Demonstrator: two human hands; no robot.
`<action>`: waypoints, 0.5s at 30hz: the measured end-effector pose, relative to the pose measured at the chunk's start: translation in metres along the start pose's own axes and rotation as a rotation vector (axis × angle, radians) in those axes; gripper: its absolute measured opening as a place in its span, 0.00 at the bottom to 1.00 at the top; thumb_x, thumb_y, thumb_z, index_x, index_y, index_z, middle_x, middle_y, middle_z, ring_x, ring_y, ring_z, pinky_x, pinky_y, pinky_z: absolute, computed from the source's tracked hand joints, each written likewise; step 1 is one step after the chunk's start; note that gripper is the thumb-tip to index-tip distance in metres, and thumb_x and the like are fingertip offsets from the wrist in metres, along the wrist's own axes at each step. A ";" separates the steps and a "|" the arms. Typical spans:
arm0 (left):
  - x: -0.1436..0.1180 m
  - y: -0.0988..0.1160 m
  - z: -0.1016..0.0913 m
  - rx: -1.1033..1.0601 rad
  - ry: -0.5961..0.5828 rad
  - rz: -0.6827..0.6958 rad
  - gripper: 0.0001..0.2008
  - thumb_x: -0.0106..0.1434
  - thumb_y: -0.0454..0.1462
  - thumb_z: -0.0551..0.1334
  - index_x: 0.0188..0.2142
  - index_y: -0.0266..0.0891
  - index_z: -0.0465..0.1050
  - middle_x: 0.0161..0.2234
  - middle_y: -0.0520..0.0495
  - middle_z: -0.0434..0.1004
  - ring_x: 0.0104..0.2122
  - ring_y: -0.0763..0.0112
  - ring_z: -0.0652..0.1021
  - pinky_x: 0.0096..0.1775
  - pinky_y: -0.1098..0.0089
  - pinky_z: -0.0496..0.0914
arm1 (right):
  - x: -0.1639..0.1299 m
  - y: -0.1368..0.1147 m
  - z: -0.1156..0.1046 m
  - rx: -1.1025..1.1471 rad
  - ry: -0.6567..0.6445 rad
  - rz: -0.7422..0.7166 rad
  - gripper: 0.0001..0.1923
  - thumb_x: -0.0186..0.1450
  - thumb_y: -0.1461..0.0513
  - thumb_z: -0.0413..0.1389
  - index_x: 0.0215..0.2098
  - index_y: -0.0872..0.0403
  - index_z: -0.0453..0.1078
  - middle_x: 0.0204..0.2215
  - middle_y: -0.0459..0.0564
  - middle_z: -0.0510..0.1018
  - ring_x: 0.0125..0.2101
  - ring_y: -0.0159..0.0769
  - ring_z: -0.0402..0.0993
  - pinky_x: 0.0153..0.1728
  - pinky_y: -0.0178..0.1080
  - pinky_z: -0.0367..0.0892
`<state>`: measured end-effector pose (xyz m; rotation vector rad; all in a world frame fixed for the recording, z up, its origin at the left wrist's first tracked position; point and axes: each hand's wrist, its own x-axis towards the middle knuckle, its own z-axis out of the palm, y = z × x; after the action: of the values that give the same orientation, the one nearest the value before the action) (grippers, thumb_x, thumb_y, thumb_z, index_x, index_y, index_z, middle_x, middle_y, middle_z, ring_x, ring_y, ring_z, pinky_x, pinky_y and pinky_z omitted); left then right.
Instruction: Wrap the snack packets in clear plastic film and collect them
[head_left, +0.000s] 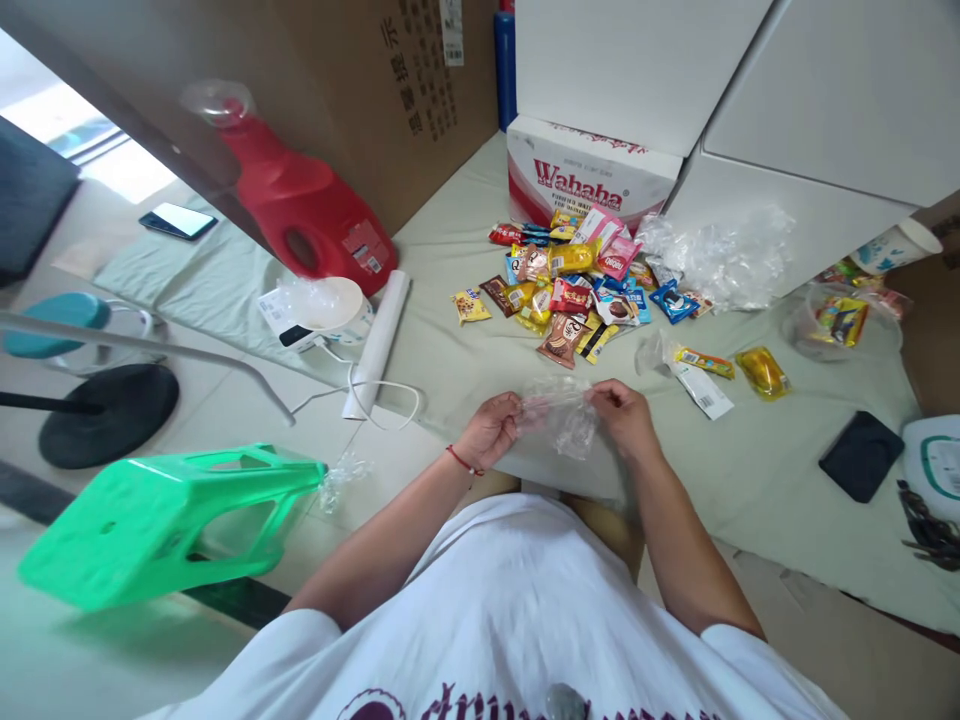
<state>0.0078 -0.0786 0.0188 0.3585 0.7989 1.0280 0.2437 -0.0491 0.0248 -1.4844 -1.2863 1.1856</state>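
Between my two hands stretches a clear plastic bag, crumpled and see-through; whether anything is inside I cannot tell. My left hand, with a red string bracelet at the wrist, pinches one side of its upper edge. The other side is pinched by my right hand. Just beyond, on a pale green sheet, lies a pile of small wrapped snacks in yellow, red, brown, pink and blue. A heap of crumpled clear plastic bags sits to the right of the pile.
Behind the snacks stands a Wahaba box. To the left are a red jug, a paper cup, a white roll and a green stool. On the right are a plastic bowl with snacks and a black pouch.
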 end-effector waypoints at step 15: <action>0.010 0.000 -0.011 -0.047 0.006 0.020 0.09 0.56 0.32 0.69 0.27 0.37 0.67 0.24 0.52 0.75 0.28 0.72 0.80 0.46 0.61 0.80 | -0.023 -0.022 -0.076 -0.208 0.317 0.029 0.16 0.59 0.50 0.63 0.35 0.53 0.76 0.23 0.43 0.72 0.23 0.29 0.60 0.25 0.34 0.56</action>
<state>0.0027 -0.0711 0.0076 0.3234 0.7767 1.0654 0.3125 -0.0687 0.0661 -1.7653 -1.1982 0.8105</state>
